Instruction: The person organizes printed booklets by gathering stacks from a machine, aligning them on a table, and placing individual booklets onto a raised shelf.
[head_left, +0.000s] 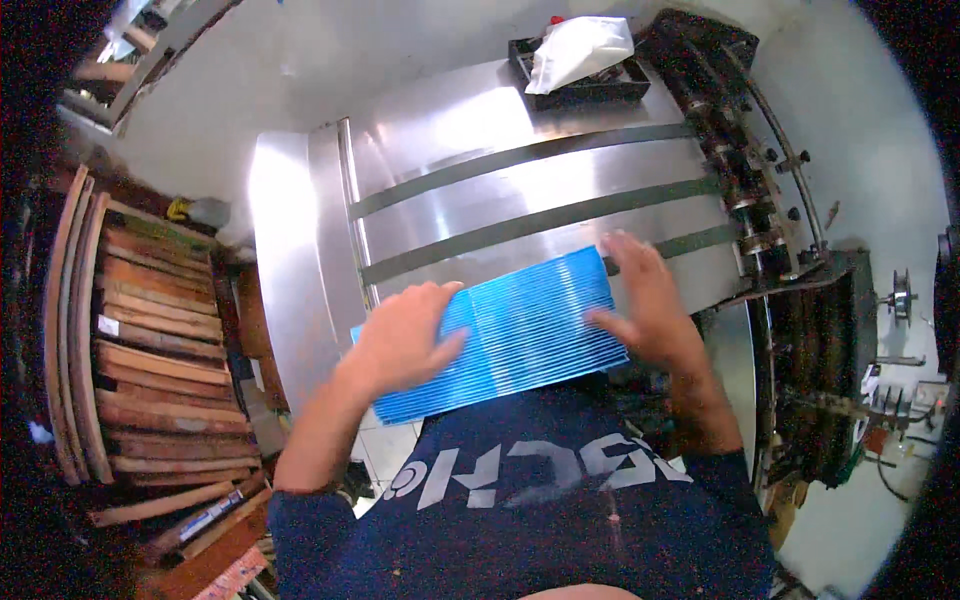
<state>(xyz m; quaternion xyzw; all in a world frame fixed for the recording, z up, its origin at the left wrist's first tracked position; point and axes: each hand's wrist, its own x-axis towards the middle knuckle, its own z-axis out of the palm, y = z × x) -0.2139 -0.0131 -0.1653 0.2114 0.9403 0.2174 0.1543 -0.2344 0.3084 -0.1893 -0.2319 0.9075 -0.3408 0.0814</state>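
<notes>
In front of my body lies a blue rectangular stack (pixel 530 325) of what look like thin sheets, fanned so that fine white lines run along it. It is tilted, its right end farther from me. My left hand (pixel 405 335) grips its left part, thumb over the top face and fingers toward the far edge. At the right end is my right hand (pixel 648 300), slightly blurred, with thumb and fingers spread apart. The right thumb reaches the stack's right edge. Whether the stack rests on anything underneath is hidden.
Beyond the stack is a shiny metal feed table (pixel 450 220) crossed by dark green belts (pixel 540 220). A black tray (pixel 600 92) with a white bag (pixel 585 52) sits at its far side. Machine rollers (pixel 745 190) stand right; wooden boards (pixel 170 370) are racked left.
</notes>
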